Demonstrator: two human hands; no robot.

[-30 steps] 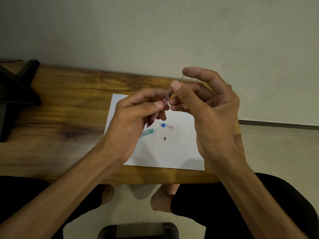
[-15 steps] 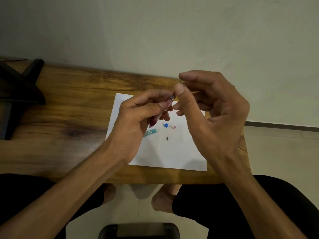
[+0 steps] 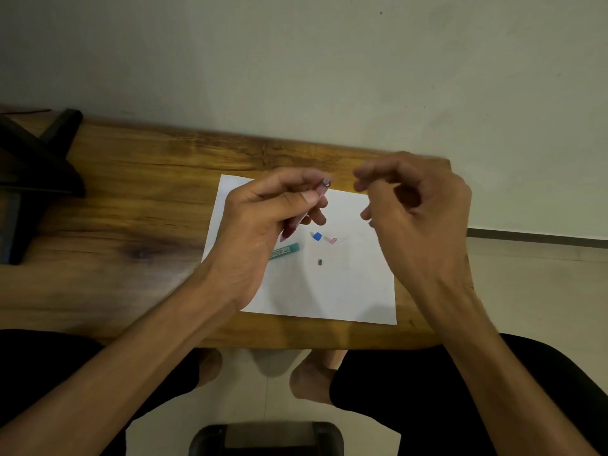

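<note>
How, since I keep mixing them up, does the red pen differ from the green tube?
The red pen is gripped by the left hand above the paper; the green tube lies flat on it. The red pen has a silvery end; the green tube is teal with a printed label. Both are slim sticks.
</note>
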